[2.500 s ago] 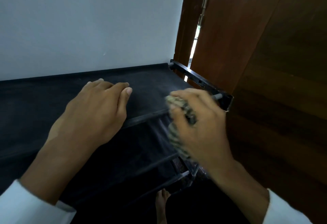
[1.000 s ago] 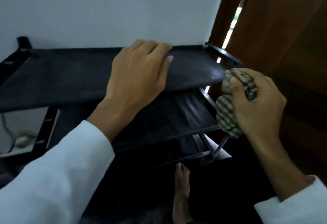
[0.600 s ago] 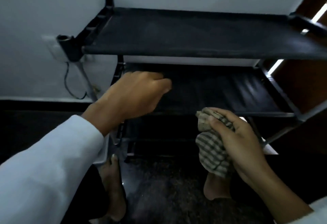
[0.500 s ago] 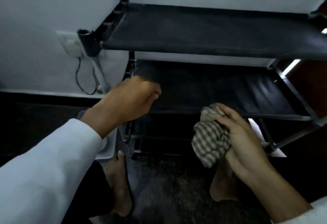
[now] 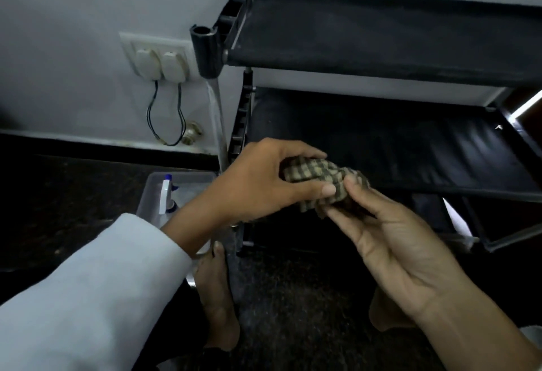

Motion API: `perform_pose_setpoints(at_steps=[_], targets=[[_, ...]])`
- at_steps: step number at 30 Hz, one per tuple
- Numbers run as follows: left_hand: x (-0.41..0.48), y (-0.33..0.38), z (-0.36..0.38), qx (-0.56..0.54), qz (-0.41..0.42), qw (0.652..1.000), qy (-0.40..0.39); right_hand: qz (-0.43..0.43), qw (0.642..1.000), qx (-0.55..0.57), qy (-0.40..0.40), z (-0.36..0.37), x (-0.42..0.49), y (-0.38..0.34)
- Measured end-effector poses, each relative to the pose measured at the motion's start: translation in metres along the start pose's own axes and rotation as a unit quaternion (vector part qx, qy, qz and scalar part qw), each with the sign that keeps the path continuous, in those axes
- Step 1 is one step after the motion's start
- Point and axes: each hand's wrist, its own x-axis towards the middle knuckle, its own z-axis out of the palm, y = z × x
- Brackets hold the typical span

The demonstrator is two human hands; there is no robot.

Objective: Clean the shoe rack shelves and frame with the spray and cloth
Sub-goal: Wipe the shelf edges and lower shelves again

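left hand [image 5: 258, 183]: moved off the middle shelf [image 5: 410, 141], gripped checked cloth [image 5: 316, 174] from above | right hand [image 5: 396, 247]: turned palm-up, thumb and fingertips still pinched its underside

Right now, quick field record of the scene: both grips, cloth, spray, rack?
left grip: fingers and thumb curled round the cloth
right grip: palm up, thumb and fingertips pinch the cloth's lower part
cloth: checked, bunched, held by both hands in front of the middle shelf
spray bottle: in a clear tub on the floor, left of the shoe rack
wiping: not under way
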Motion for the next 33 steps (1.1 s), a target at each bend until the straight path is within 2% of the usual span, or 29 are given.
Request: perform_pose_setpoints(at_steps=[2, 5, 6, 7, 8, 10, 12, 15, 18, 21, 24, 28, 33], targets=[[-0.002, -0.001, -0.001, -0.019, -0.016, 0.999, 0.030, -0.006, 0.987, -0.158, 0.011, -0.004, -0.003, 0.009], [-0.003, 0.003, -0.001, -0.087, -0.103, 0.990, 0.050, -0.098, 0.899, -0.423, 0.063, -0.013, 0.000, 0.021], [-0.003, 0.004, 0.000, -0.114, -0.140, 0.983, 0.044, -0.141, 0.870, -0.465, 0.080, -0.016, 0.001, 0.024], [-0.003, 0.006, 0.001, -0.140, -0.178, 0.974, 0.033, -0.173, 0.858, -0.475, 0.089, -0.017, 0.003, 0.025], [-0.003, 0.008, 0.003, -0.166, -0.209, 0.963, 0.023, -0.188, 0.864, -0.460, 0.087, -0.018, 0.005, 0.026], [-0.001, 0.011, 0.006, -0.197, -0.252, 0.947, 0.015, -0.177, 0.911, -0.368, 0.056, -0.017, 0.008, 0.028], [0.000, 0.010, 0.007, -0.203, -0.271, 0.941, 0.007, -0.126, 0.953, -0.273, 0.035, -0.015, 0.008, 0.026], [0.000, 0.006, 0.006, -0.214, -0.275, 0.936, -0.047, -0.036, 0.985, -0.168, 0.014, -0.018, 0.011, 0.022], [-0.001, 0.004, 0.012, -0.198, -0.238, 0.946, -0.101, 0.009, 0.994, -0.105, -0.004, -0.020, 0.009, 0.017], [0.002, 0.003, 0.020, -0.235, -0.237, 0.941, -0.060, 0.031, 0.997, -0.074, 0.001, -0.023, 0.007, 0.015], [0.004, 0.004, 0.022, -0.248, -0.233, 0.940, -0.004, 0.005, 0.997, -0.074, 0.008, -0.025, 0.006, 0.014], [0.007, 0.007, 0.023, -0.261, -0.215, 0.941, 0.025, -0.053, 0.985, -0.160, 0.023, -0.030, 0.005, 0.011], [0.008, 0.007, 0.032, -0.289, -0.225, 0.929, 0.059, -0.098, 0.983, -0.153, 0.033, -0.031, 0.001, 0.010]])
